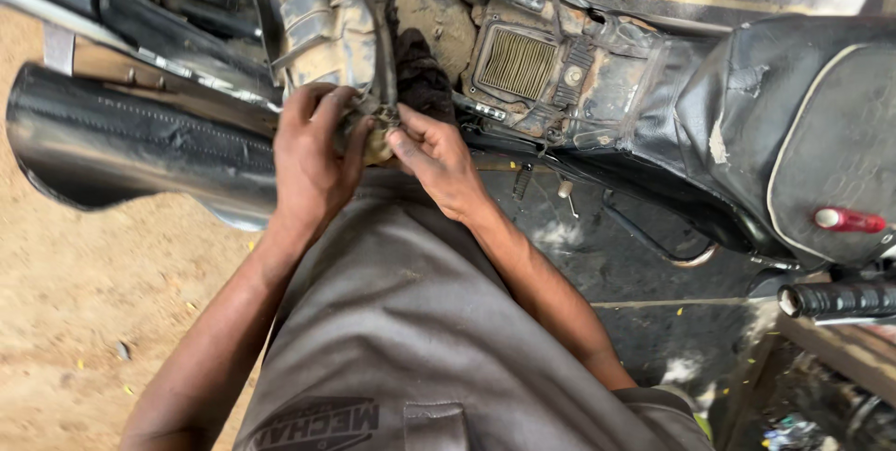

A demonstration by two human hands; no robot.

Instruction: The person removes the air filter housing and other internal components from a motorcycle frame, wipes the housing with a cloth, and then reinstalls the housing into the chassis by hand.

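Sandy brown ground [75,302] fills the lower left, giving way on the right to dark, stained pavement [653,320] scattered with small yellow specks. Across the top lies a dusty motorcycle [579,87] with its side cover off, so a ribbed air filter [516,63] shows in its mud-caked housing. A long black exhaust pipe [121,143] runs out to the left, the torn black seat [793,124] sits at right, and a rubber handlebar grip [840,300] pokes in at the lower right.

Both hands meet just below the frame, over the person's grey shirt [411,320]. The left hand [313,157] curls its fingers around a small, dirt-coloured part [376,138], wrapping it from the left. The right hand [439,160] presses in from the other side, thumb and fingertips pinched on the same piece. The part sits between the two sets of fingers, mostly hidden by them, touching a thin dark metal bracket [383,49] that rises above it.
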